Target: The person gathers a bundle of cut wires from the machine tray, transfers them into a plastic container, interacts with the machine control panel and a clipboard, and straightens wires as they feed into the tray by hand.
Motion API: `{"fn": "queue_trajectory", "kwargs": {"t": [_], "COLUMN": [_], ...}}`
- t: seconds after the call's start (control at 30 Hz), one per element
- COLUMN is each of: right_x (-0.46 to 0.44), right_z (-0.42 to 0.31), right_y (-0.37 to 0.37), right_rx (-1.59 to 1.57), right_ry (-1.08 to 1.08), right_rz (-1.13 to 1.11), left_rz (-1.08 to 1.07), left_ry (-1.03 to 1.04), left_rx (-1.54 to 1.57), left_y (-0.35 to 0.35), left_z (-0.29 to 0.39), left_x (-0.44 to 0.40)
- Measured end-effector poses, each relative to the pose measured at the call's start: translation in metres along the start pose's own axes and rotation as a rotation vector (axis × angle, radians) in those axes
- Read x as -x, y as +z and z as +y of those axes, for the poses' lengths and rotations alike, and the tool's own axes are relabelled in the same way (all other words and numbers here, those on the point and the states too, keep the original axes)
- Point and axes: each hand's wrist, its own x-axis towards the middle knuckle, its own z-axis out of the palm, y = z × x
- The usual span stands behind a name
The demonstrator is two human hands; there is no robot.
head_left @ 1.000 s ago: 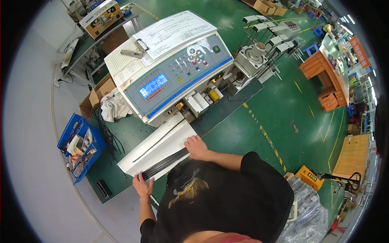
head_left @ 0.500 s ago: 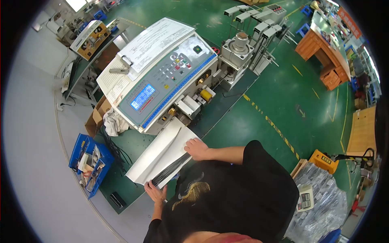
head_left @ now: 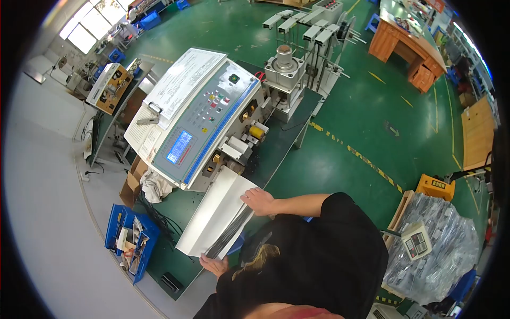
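Note:
A bundle of thin black wires lies lengthwise along the near side of a white sheet-like chute with a raised fold. At the bundle's upper end, my right hand is closed over the wires, fingers bent. My left hand holds the lower end, its fingers at the chute's bottom corner and its thumb apart on the near side. The exact grip of the left fingertips is partly hidden. Just beyond the chute stands a white machine with a lit blue display and buttons.
A blue bin of tools and scraps sits at the left, beside loose black cables. A black block lies on the green table's corner. Plastic-wrapped goods and a scale stand at the right.
The camera view has shifted, so the machine and chute appear lower. Both hands stay at the two ends of the wire bundle, and more of the chute's lower edge shows.

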Motion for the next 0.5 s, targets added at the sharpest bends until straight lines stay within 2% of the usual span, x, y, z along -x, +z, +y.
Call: {"fn": "queue_trajectory", "kwargs": {"t": [0.03,0.1,0.17,0.23,0.37,0.5], "right_x": [-0.001,-0.001,0.0,-0.001,-0.005,-0.009], "right_z": [0.0,-0.006,-0.012,-0.011,-0.015,-0.016], "right_y": [0.001,0.0,0.002,0.002,0.002,0.0], "right_rx": [-0.014,0.023,0.052,0.106,0.187,0.271], "right_ry": [0.025,0.049,0.067,0.046,0.087,0.038], "right_rz": [-0.011,-0.036,-0.066,-0.004,-0.152,-0.167], "left_rz": [0.003,0.102,0.166,0.048,0.05,0.083], "left_ry": [0.01,-0.056,-0.057,-0.047,-0.037,-0.012], "left_rx": [0.007,-0.244,-0.205,-0.295,-0.144,-0.116], "left_y": [0.006,0.013,0.008,0.0,0.0,-0.007], "left_z": [0.005,0.009,0.011,0.015,0.01,0.014], "left_x": [-0.001,-0.005,-0.005,-0.006,-0.005,-0.005]}}
